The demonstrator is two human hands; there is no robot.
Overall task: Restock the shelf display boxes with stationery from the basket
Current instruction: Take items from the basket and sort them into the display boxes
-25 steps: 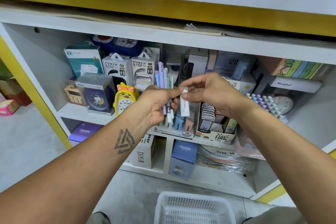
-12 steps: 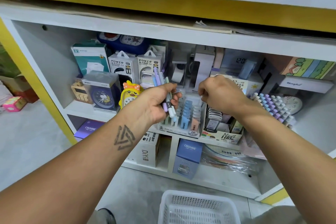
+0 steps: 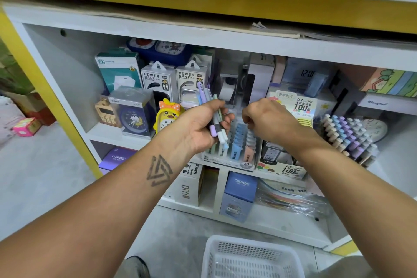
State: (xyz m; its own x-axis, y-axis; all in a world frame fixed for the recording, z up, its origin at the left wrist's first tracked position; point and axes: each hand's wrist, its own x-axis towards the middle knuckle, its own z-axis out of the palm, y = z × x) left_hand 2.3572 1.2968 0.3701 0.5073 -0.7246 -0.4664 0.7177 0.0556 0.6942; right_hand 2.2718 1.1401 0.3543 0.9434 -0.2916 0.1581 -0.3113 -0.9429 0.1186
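Head view: two bare forearms are seen reaching forward from the near edge toward a white shelf framed in yellow. A bundle of pastel pens is held in the left hand, with the fingers curled round the barrels; purple, blue and green ends stick up above the fist and white caps point down below it. The right hand is held just to the right of the left, knuckles up and fingers curled downward over a display box; what the grip of this hand holds, if anything, cannot be told, as the fingertips are hidden.

The display box is set at the near edge of the shelf, below and between both hands, and is filled with rows of small blue, green and peach packets. Just to its right a lead refill box marked 0.7 and 100 is placed, and further right a rack of pastel caps is seen. To the left of the hands a yellow duck clock, a boxed blue alarm clock and two power bank boxes are arranged.

A white plastic basket is found on the grey floor at the near edge, below the right forearm; only a clear wrapper can be made out inside it.
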